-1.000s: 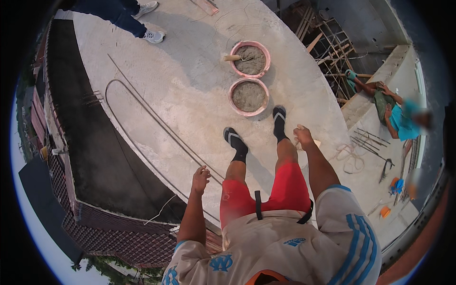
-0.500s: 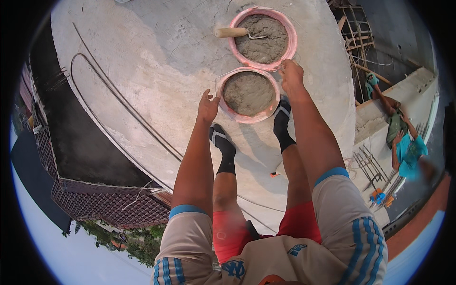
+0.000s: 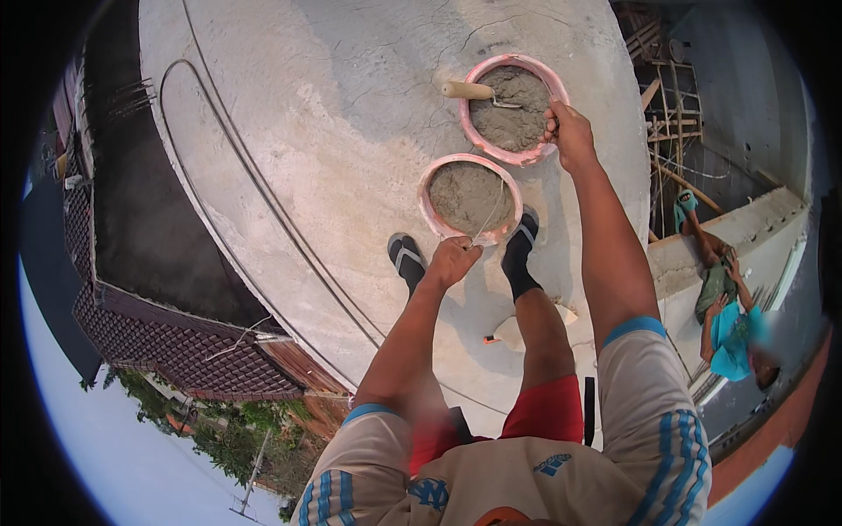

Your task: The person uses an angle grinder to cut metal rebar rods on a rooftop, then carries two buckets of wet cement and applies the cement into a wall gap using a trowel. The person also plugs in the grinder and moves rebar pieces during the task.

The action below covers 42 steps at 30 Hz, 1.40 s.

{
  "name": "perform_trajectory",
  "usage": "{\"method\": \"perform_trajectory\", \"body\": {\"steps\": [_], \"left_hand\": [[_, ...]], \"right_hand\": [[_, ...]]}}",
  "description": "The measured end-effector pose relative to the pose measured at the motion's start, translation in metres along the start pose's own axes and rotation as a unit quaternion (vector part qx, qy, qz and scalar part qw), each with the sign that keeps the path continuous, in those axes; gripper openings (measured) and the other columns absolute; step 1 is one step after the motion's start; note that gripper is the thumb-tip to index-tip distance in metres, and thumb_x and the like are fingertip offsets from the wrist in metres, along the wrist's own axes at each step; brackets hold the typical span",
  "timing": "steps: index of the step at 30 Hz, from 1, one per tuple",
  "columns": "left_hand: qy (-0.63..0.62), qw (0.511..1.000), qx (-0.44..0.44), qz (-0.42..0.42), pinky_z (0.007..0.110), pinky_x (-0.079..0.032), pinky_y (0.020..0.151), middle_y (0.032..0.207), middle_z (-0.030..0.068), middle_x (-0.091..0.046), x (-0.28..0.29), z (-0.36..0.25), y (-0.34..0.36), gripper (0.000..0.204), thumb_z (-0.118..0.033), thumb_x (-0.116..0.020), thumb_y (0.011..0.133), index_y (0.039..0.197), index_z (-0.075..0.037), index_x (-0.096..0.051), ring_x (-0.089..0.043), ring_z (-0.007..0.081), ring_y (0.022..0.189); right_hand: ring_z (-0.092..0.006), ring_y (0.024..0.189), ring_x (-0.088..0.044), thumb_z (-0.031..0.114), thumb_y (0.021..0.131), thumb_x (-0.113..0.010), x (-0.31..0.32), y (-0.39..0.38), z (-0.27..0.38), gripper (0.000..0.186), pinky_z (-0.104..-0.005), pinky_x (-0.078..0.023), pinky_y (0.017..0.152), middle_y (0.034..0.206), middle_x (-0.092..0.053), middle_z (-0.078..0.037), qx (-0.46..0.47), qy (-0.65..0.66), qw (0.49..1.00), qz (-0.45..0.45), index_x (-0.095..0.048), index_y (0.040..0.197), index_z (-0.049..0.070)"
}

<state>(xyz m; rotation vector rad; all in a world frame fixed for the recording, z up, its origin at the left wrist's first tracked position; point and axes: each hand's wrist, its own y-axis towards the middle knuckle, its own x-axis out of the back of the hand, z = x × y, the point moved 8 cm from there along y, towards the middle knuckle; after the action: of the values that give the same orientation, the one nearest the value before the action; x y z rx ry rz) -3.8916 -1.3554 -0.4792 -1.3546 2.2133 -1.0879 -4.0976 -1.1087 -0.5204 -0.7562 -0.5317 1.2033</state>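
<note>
Two pink round buckets full of wet grey mortar stand on the concrete slab. My left hand (image 3: 458, 257) is closed on the wire handle of the nearer bucket (image 3: 467, 195), at that bucket's near rim between my feet. My right hand (image 3: 568, 131) is closed at the right side of the farther bucket (image 3: 507, 123), on its handle. A trowel (image 3: 467, 89) with a wooden grip rests on the farther bucket's mortar, its grip sticking out over the left rim.
Long bent steel rods (image 3: 239, 158) lie along the slab's curved left edge (image 3: 178, 170), beside a dark roof and tiles. At right, beyond the edge, are wooden scaffolding (image 3: 671, 114), a ledge (image 3: 737, 230) and another person (image 3: 732, 342) in turquoise. A pale object (image 3: 513, 336) lies behind my right foot.
Both hands have moved forward from beside my legs onto the bucket handles. Since half a second ago my left hand has closed on the nearer handle, which now lies toward me.
</note>
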Motion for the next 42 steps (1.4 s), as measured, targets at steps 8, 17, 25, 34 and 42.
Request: {"method": "perform_trajectory", "body": {"steps": [8,17,25,34,42], "left_hand": [[-0.110,0.979,0.120,-0.122,0.033,-0.041,0.060,0.063,0.0069,-0.051,0.098,0.004,-0.167,0.034,-0.027,-0.061,0.087,0.069,0.002,-0.056,-0.048,0.0141,0.063],[-0.328,0.841,0.167,-0.395,0.029,-0.033,0.053,0.063,-0.0007,-0.045,0.202,0.043,-0.458,0.027,-0.022,-0.062,0.086,0.067,-0.007,-0.051,-0.040,0.0093,0.057],[-0.462,0.723,0.151,-0.491,0.029,-0.039,0.047,0.077,0.0039,-0.050,0.307,0.131,-0.600,0.018,-0.014,-0.057,0.084,0.101,-0.007,-0.063,-0.043,0.0122,0.051],[-0.595,0.488,0.252,-0.586,0.029,-0.034,0.042,0.064,-0.0009,-0.042,0.364,0.188,-0.668,0.045,-0.020,-0.058,0.083,0.127,-0.016,-0.046,-0.039,0.0114,0.048],[-0.671,0.316,0.237,-0.627,0.030,-0.028,0.040,0.057,0.0004,-0.036,0.443,0.126,-0.645,0.019,-0.022,-0.058,0.085,0.075,-0.011,-0.047,-0.035,0.0131,0.042]], "right_hand": [[-0.0125,0.047,-0.039,0.026,0.092,-0.062,0.029,-0.082,-0.009,0.034,-0.0304,-0.041,0.047,0.056,-0.038,0.000,-0.001,-0.011,0.995,-0.102,-0.044,0.068,0.010],[-0.0129,0.044,-0.043,0.027,0.089,-0.056,0.106,-0.283,0.062,0.027,-0.0317,-0.037,0.042,0.056,-0.043,-0.001,-0.068,-0.127,0.975,-0.170,-0.049,0.071,0.009],[-0.0183,0.045,-0.043,0.030,0.085,-0.060,0.111,-0.467,0.116,0.024,-0.0340,-0.038,0.043,0.063,-0.049,-0.007,-0.037,-0.108,0.912,-0.395,-0.059,0.079,0.007],[-0.0161,0.045,-0.042,0.030,0.086,-0.060,-0.055,-0.479,0.164,0.022,-0.0343,-0.039,0.044,0.060,-0.044,-0.004,-0.068,-0.033,0.934,-0.348,-0.056,0.080,0.009],[-0.0145,0.044,-0.039,0.030,0.087,-0.059,-0.283,-0.353,0.211,0.021,-0.0349,-0.040,0.045,0.057,-0.039,-0.002,-0.122,-0.026,0.971,-0.202,-0.052,0.080,0.011]]}}
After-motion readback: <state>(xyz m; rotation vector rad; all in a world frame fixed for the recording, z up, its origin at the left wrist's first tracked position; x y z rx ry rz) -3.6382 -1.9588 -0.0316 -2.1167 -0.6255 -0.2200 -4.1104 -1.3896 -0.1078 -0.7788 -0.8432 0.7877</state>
